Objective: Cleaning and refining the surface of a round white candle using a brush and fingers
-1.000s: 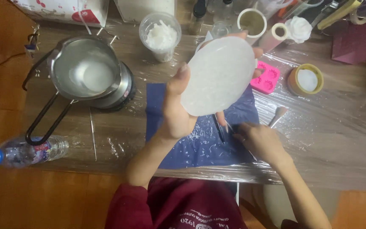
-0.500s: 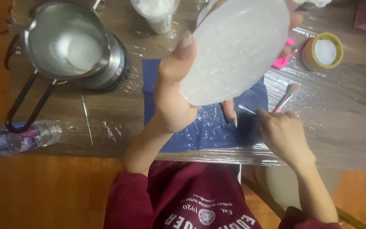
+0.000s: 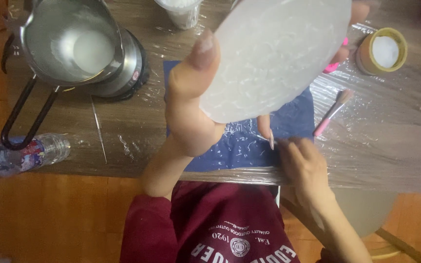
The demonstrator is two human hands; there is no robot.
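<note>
The left hand (image 3: 191, 107) is clamped on the edge of a white wax disc (image 3: 274, 53), held up over the blue mat (image 3: 249, 146); the right hand (image 3: 303, 165) rests loosely open, empty, on the mat. Better to grip wider so the disc won't tip. A red-and-blue-labelled bottle (image 3: 20, 155) lies left, a yellow tin (image 3: 381, 51) right

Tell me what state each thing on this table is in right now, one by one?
White disc: lifted off the table, gripped by the left hand.
Right hand: resting on the blue sheet, holding nothing visible.
Metal pot: on its burner, holding milky liquid.
Pink brush: lying flat.
Water bottle: on its side, capped.
Yellow tin: open, white filling.
</note>
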